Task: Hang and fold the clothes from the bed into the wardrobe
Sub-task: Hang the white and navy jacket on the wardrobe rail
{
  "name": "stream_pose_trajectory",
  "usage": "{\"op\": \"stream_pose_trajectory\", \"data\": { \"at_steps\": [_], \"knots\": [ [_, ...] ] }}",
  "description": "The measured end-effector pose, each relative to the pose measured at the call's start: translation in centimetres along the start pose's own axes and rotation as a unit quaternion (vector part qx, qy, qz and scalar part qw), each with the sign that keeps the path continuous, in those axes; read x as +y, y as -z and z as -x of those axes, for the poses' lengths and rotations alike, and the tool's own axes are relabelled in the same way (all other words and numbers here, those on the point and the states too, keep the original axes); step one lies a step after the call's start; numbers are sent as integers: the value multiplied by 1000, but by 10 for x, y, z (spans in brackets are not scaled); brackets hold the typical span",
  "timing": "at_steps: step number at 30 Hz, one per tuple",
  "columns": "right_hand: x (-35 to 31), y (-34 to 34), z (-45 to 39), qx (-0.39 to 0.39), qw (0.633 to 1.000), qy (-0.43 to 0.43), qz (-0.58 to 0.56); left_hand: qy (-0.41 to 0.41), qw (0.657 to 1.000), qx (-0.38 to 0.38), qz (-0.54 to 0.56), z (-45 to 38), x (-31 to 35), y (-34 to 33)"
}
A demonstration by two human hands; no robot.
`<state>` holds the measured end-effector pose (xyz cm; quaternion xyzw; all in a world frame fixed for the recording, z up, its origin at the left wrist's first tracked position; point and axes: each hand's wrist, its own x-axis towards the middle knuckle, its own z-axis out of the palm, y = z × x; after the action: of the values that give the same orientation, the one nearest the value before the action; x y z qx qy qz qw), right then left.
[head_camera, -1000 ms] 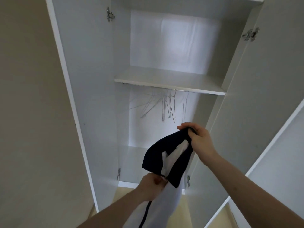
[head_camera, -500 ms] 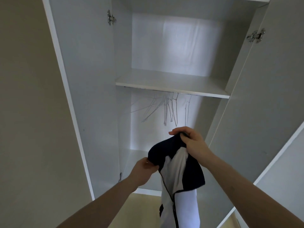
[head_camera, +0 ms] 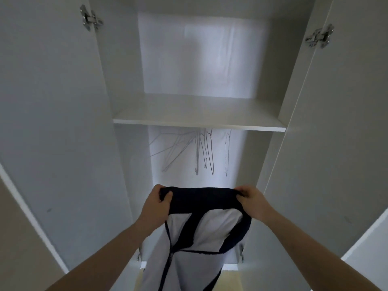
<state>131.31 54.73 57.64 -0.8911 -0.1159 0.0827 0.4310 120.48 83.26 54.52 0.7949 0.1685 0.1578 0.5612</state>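
Both hands up in front of the open wardrobe [head_camera: 63,122], and between them the garment [head_camera: 201,238] — a white zip-up top with a dark navy collar and trim — held out by its upper edge so the rest hangs straight down under its own weight. The left hand [head_camera: 156,206] has its fingers curled over one end of the dark collar band, thumb tucked in front; the right hand [head_camera: 253,201] pinches the other end, fingers bunched tight on the cloth. Stretched taut like that, the neckline is spread flat and level, which reads as squaring the top up before it goes on a hanger. And the hangers are right there — a cluster of thin wire hangers [head_camera: 201,152] dangling just under the shelf [head_camera: 199,120], above and behind the garment, not touching it. The zipper looks open, front panels parted, so the shoulders should slip onto a wire frame easily. My guess: one hand must let go to fetch a hanger, and the loose top may sag or twist when it does.
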Motion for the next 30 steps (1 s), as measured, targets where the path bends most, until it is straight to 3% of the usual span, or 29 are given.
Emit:
{"op": "stream_pose_trajectory", "data": {
  "at_steps": [5,9,12,14,25,27,30],
  "knots": [
    [30,1,-76,-91,979,-145,-115,-43,998,39,24,-54,30,-23],
    [40,4,-148,-72,952,-188,-232,-65,996,33,-41,-85,36,-33],
    [45,-1,-212,0,979,-151,-135,-66,994,48,-74,-105,36,-32],
    [44,-5,-247,45,978,-154,-134,-63,992,59,-91,-118,37,-28],
    [63,-31,-355,38,979,-199,18,-44,990,83,-104,-156,23,-12],
    [63,-31,-364,43,979,-197,19,-43,991,77,-102,-160,23,-11],
    [63,-37,-372,53,978,-187,-79,-45,991,71,-104,-166,25,-14]
  ]
}}
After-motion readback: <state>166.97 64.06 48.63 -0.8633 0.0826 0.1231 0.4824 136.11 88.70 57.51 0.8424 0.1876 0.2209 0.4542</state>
